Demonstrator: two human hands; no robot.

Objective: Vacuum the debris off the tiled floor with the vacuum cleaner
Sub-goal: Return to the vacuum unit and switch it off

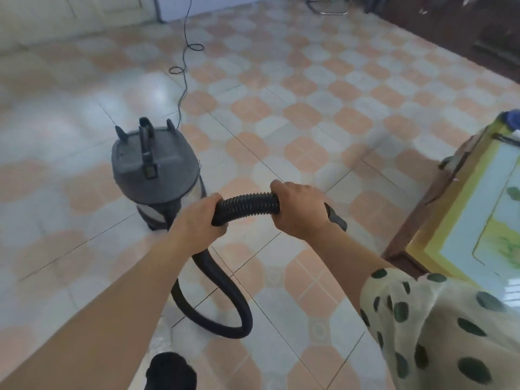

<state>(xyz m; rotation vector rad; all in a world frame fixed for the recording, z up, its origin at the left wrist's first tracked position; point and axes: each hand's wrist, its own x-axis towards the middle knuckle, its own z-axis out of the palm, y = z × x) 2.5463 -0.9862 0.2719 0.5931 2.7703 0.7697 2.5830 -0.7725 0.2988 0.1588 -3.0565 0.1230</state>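
On the tiled floor (309,119), a bit to the left, the vacuum cleaner (155,170) is standing upright. A person is holding its black hose (247,206) with both hands, which are a little apart. The left hand (198,219) is gripping one part of the hose. The right hand (300,211) is gripping it next to the grey end piece (336,218), which is sticking out past that hand. Below the hands, the hose is curving down in a loop. A thin black cord (183,66) is lying on the floor behind the vacuum cleaner. A worktop (422,218) is standing at the right. A spotted sleeve (450,319) is covering the right arm.
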